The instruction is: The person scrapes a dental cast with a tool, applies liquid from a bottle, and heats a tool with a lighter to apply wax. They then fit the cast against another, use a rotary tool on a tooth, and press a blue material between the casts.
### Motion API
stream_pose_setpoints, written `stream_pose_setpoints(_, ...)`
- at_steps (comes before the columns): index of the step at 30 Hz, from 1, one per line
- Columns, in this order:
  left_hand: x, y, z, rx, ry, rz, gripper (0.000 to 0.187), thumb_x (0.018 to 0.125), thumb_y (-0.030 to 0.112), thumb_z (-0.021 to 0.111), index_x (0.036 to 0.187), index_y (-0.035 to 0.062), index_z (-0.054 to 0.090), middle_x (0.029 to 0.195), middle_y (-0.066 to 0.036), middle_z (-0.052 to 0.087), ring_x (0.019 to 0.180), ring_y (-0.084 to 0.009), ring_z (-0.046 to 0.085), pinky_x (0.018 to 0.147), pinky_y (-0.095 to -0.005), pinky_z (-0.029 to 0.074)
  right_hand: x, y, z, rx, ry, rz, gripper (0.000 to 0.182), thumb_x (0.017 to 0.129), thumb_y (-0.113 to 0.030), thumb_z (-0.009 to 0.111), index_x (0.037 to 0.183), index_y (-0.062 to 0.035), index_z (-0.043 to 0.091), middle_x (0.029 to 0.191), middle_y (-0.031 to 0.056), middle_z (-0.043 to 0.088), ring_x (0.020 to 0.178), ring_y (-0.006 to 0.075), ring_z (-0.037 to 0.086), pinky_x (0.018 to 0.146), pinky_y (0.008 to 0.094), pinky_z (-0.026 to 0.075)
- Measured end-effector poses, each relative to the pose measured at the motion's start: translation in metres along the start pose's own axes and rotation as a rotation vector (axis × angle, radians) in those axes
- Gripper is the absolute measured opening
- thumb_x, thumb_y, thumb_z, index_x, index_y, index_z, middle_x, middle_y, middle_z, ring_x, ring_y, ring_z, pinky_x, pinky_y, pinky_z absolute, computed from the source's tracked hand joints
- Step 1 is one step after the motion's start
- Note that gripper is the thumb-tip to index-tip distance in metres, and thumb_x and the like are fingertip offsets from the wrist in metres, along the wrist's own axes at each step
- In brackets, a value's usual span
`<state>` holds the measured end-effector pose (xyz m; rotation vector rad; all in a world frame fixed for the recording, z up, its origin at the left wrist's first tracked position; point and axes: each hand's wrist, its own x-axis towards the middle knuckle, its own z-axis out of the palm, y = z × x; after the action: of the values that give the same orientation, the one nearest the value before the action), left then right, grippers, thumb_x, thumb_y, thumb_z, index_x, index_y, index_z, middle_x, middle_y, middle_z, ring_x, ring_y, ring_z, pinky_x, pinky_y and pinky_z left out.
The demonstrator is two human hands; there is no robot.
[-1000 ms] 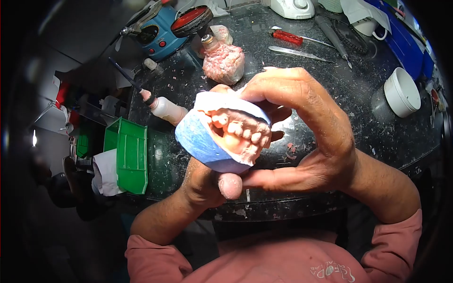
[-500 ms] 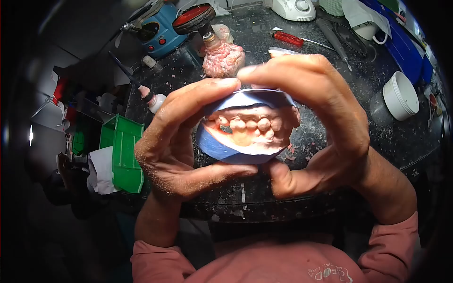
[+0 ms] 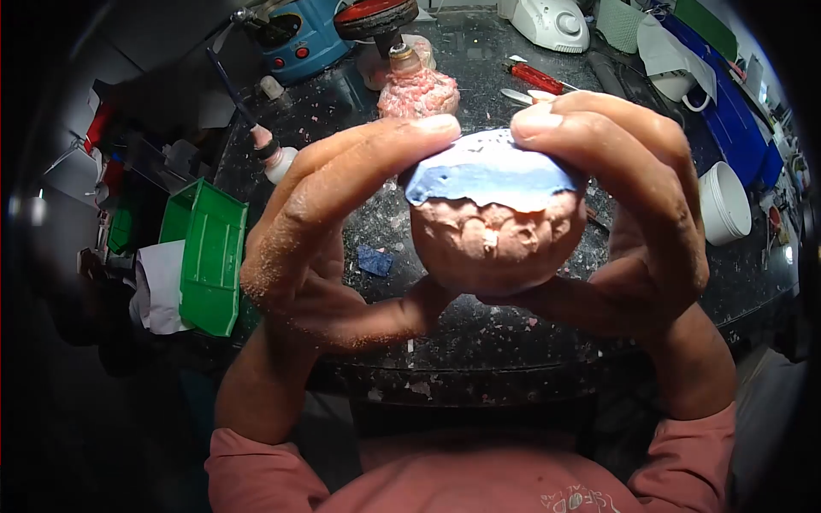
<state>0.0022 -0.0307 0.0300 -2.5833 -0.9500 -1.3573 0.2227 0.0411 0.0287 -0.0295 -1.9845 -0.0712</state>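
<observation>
Both my hands hold a dental model (image 3: 496,224) up in front of me, over the dark speckled benchtop (image 3: 479,342). Its blue base is on top and the pink wax part faces me below. My left hand (image 3: 321,239) grips the model's left side, index finger on the blue base and thumb underneath. On the right side, my right hand (image 3: 637,218) has its fingers over the top and its thumb under the pink part. The teeth are hidden from view.
A wax-coated burner (image 3: 417,85) stands at the back centre, beside a blue machine (image 3: 299,34). A small bottle with a brush (image 3: 275,158) and green bins (image 3: 205,256) sit at the left. A white cup (image 3: 725,201), a red-handled tool (image 3: 539,77) and a white device (image 3: 552,21) lie at the right and back.
The model has been tipped and raised closer to me: its teeth faced me before, now the blue base is up and the pink underside shows. Both hands stay on it.
</observation>
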Motion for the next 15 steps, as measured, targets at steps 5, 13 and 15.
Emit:
stream_pose_setpoints(5, -0.0050, -0.0029, 0.0042, -0.220, 0.065, -0.052, 0.063, 0.071, 0.007, 0.081, 0.124, -0.0068, 0.049, 0.122, -0.023, 0.055, 0.111, -0.0300, 0.058, 0.099, -0.0395, 0.046, 0.0026, -0.0066, -0.0021, -0.015, -0.043, 0.042, 0.069, 0.061, -0.030, 0.089, 0.114, 0.0020, 0.058, 0.110, 0.0134, 0.058, 0.102, 0.0267, 0.060, 0.086, 0.0365, 0.052)
stream_pose_setpoints(13, -0.0028, -0.0086, 0.0025, -0.262, 0.033, -0.016, 0.069, 0.069, 0.012, 0.084, 0.124, -0.0075, 0.048, 0.122, -0.023, 0.054, 0.115, -0.0322, 0.056, 0.102, -0.0409, 0.044, -0.0008, -0.0052, -0.0020, -0.018, -0.096, 0.039, 0.077, 0.062, -0.032, 0.089, 0.120, 0.0022, 0.051, 0.113, 0.0150, 0.055, 0.106, 0.0265, 0.058, 0.088, 0.0354, 0.055)
stream_pose_setpoints(15, -0.0033, -0.0081, 0.0015, -0.256, 0.027, -0.018, 0.070, 0.068, 0.010, 0.084, 0.124, -0.0082, 0.047, 0.121, -0.024, 0.054, 0.116, -0.0321, 0.055, 0.102, -0.0410, 0.044, -0.0004, -0.0064, -0.0053, -0.032, -0.131, 0.049, 0.080, 0.061, -0.035, 0.089, 0.121, 0.0020, 0.050, 0.113, 0.0148, 0.055, 0.106, 0.0267, 0.058, 0.088, 0.0356, 0.055)
